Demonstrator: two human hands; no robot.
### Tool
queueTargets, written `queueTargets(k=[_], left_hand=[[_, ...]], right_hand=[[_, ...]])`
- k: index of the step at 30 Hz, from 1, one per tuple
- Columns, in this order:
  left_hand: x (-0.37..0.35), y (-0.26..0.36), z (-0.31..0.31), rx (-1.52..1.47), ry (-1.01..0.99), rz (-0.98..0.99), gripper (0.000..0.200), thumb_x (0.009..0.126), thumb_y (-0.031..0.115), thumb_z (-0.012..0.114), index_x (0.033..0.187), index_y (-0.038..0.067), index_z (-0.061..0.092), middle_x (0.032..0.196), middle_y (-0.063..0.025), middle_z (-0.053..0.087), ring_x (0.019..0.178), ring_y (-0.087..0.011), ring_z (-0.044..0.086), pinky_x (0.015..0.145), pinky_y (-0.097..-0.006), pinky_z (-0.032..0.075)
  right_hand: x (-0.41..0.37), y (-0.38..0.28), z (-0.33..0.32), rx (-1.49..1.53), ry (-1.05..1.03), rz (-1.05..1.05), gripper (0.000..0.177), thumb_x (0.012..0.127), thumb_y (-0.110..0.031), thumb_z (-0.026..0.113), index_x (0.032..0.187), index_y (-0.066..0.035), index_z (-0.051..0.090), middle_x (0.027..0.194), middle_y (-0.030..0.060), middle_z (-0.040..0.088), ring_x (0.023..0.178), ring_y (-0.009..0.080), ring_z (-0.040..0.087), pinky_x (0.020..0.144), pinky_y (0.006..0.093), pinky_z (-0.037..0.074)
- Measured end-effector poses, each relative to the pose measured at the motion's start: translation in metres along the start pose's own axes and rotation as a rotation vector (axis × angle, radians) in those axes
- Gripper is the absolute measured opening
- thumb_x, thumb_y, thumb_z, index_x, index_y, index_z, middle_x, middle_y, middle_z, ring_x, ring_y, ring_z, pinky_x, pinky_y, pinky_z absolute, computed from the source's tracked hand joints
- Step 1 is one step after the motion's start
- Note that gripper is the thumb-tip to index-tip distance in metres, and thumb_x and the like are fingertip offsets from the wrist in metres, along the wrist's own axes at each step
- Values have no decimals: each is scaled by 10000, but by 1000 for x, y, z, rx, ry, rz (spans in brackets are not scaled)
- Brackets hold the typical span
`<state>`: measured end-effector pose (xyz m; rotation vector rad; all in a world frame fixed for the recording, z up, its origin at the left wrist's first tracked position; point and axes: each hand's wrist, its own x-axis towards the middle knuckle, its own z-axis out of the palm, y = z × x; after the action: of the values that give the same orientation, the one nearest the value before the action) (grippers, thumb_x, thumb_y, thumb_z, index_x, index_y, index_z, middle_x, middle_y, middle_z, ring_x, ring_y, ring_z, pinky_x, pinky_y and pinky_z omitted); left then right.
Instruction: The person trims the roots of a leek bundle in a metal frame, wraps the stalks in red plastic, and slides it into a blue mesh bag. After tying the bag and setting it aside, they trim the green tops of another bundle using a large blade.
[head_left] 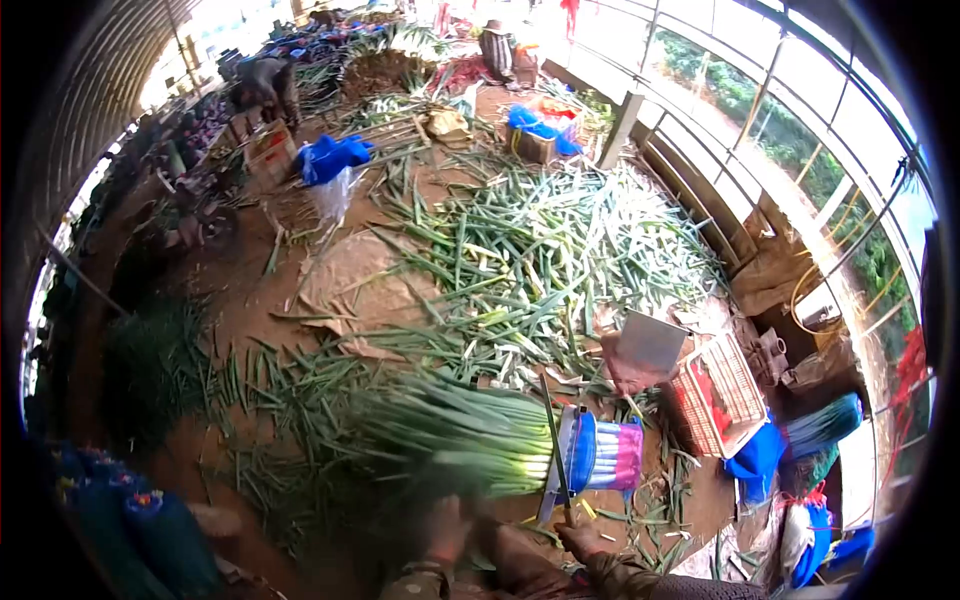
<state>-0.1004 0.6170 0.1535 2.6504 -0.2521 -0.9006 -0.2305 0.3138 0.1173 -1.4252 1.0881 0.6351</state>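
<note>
Right hand [585,540], nearest the camera and just below the bundle of green onions [470,435]: fingers closed round the handle of the knife [556,450]. The blade stands upright across the bundle's white cut ends. Left hand [445,528], under the bundle's near side, is blurred, so its grip cannot be told.

Recommended: hold the stalks level and tight, ends flush, and draw the blade squarely, clear of the left fingers.

Just right of the bundle is the blue-and-pink container [605,455], and further right the red basket [715,395]. Beyond the bundle lies the pile of trimmed leaves [540,250].
</note>
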Motion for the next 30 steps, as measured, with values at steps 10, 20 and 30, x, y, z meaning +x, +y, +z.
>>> queueTargets(k=[10, 20, 30], left_hand=[[127, -10, -14, 600, 107, 300, 1255, 696, 548, 807, 1552, -5, 73, 1620, -231, 3, 1490, -445, -17, 1190, -609, 52], [202, -95, 10, 397, -101, 405, 1116, 677, 516, 804, 1539, 95, 236, 1619, -118, 167, 1501, -322, 121, 1169, -600, 146], [207, -156, 12, 501, 74, 662, 757, 807, 227, 714, 1470, 143, 357, 1540, -67, 290, 1387, -330, 302, 1153, -553, 240]], right_hand=[[-1, -82, 54, 101, 103, -35, 271, 846, -337, 753, 817, -83, 663, 643, -14, 576, 536, 96, 515, 482, 274, 395], [32, -36, 94, 82, 138, -7, 378, 901, -312, 700, 1226, -139, 618, 885, 32, 669, 775, 153, 599, 675, 311, 469], [103, -54, 203, 277, 12, -299, 575, 931, -282, 681, 1406, -24, 484, 1149, 149, 663, 1039, 215, 613, 915, 345, 468]])
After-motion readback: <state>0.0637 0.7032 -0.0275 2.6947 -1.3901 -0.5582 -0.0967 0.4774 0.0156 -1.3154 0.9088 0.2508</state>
